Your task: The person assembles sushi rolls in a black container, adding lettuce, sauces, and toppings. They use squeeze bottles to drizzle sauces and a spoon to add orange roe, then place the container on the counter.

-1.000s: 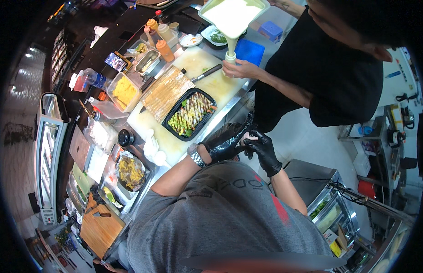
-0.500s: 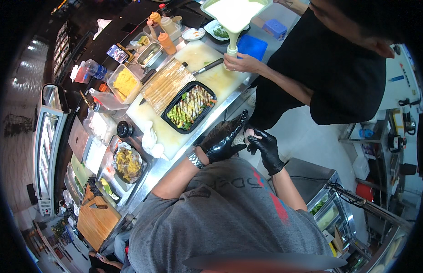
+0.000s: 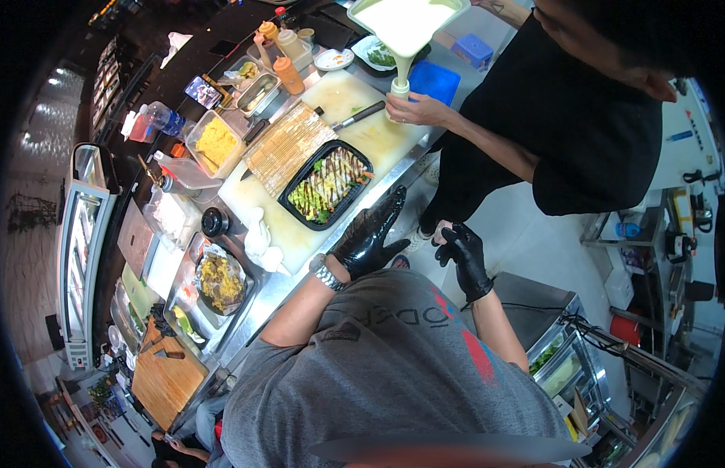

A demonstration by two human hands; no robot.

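Note:
My left hand (image 3: 370, 240), in a shiny black glove, is held beside the counter's front edge, fingers stretched out and thumb apart, with nothing in it. To its right, my right hand (image 3: 462, 253), also black-gloved, is closed with its fingers curled. A small pale pinkish thing (image 3: 441, 232) shows at its fingertips; I cannot make out its kind. Nearest to my left hand on the counter is a black tray of food (image 3: 325, 185), with greens and stripes of dark and pale sauce. It sits on a white cutting board (image 3: 288, 226).
Across from me a co-worker's hand (image 3: 417, 109) steadies a squeeze bottle (image 3: 398, 92) while pale sauce pours from a tub (image 3: 405, 23). A bamboo mat (image 3: 288, 144), a knife (image 3: 358, 115), sauce bottles (image 3: 287, 74) and a yellow-filled container (image 3: 215, 145) crowd the counter.
My hands have drawn apart. The right one moved a little to the right with the small pale thing; the left shifted slightly left. The co-worker keeps pouring.

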